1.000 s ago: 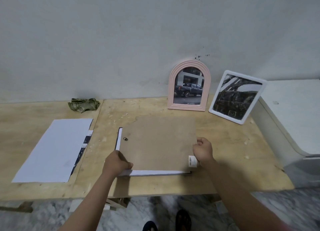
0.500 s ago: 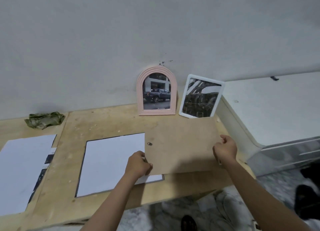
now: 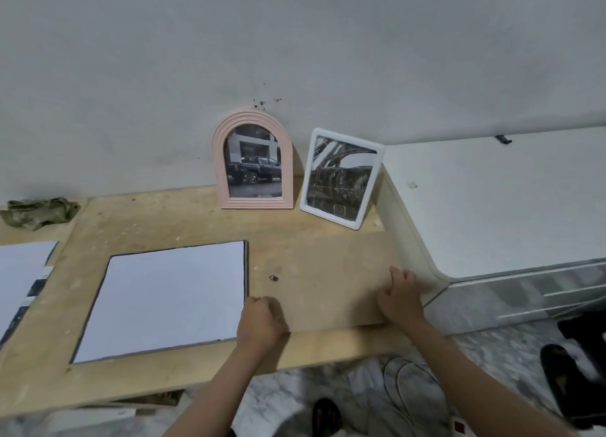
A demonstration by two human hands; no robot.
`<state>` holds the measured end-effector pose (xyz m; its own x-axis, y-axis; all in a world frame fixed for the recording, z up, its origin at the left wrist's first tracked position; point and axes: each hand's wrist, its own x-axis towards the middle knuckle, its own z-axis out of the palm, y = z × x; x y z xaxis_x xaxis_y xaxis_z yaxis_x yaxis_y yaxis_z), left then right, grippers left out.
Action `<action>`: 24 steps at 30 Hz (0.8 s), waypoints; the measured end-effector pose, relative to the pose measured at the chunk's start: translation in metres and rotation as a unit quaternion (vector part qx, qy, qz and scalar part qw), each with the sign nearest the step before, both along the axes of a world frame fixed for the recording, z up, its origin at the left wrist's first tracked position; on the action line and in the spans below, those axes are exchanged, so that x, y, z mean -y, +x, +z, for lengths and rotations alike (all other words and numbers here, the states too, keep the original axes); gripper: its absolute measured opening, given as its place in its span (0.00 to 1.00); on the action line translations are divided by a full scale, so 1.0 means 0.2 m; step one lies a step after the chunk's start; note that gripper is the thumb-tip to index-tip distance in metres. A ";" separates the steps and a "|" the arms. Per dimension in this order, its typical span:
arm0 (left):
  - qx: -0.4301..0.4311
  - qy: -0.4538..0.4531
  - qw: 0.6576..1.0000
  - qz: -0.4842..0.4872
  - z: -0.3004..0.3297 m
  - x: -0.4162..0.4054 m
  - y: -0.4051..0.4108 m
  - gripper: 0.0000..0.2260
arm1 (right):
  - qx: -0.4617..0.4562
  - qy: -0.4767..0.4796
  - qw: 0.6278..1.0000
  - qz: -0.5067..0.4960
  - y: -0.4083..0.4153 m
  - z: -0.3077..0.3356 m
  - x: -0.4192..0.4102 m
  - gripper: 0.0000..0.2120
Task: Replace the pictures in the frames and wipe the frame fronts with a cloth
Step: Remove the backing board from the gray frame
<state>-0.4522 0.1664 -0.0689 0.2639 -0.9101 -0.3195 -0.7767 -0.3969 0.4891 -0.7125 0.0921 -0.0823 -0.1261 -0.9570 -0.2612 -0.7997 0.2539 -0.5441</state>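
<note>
A brown backing board (image 3: 321, 282) with a small metal hanger (image 3: 273, 278) lies flat on the wooden table (image 3: 147, 217). My left hand (image 3: 262, 318) holds its near left corner with curled fingers. My right hand (image 3: 400, 295) grips its right edge. Left of the board lies a dark-edged frame (image 3: 167, 299), face down, with a white sheet showing in it. A pink arched frame (image 3: 252, 161) and a white rectangular frame (image 3: 341, 177), both with car pictures, lean against the wall. A crumpled green cloth (image 3: 39, 212) sits at the far left by the wall.
A stack of white sheets and pictures (image 3: 19, 272) lies at the table's left edge. A white cabinet (image 3: 492, 200) stands against the table's right end, close to my right hand. Sandals and a marble floor show below the table's front edge.
Both hands lifted the backing board off the face-down frame and carried it right. It now lies on the table beside the frame, and the white sheet is uncovered.
</note>
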 end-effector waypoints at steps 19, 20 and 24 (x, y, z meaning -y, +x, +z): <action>0.033 -0.157 0.986 0.052 -0.01 -0.09 0.13 0.15 | -0.020 -0.074 0.981 0.177 0.41 -0.01 -0.03 0.28; 0.037 -0.160 0.984 0.065 0.00 -0.09 0.18 0.16 | -0.006 -0.076 0.980 0.186 0.47 0.00 -0.03 0.27; 0.058 -0.132 0.981 0.134 0.02 -0.15 0.50 0.20 | 0.032 -0.071 0.969 0.236 0.79 0.03 -0.03 0.25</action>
<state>-0.3522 0.1964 -0.0652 0.5248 -0.8505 -0.0362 -0.7190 -0.4656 0.5159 -0.5536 0.0989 -0.0772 0.3456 -0.9312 -0.1161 -0.7725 -0.2121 -0.5986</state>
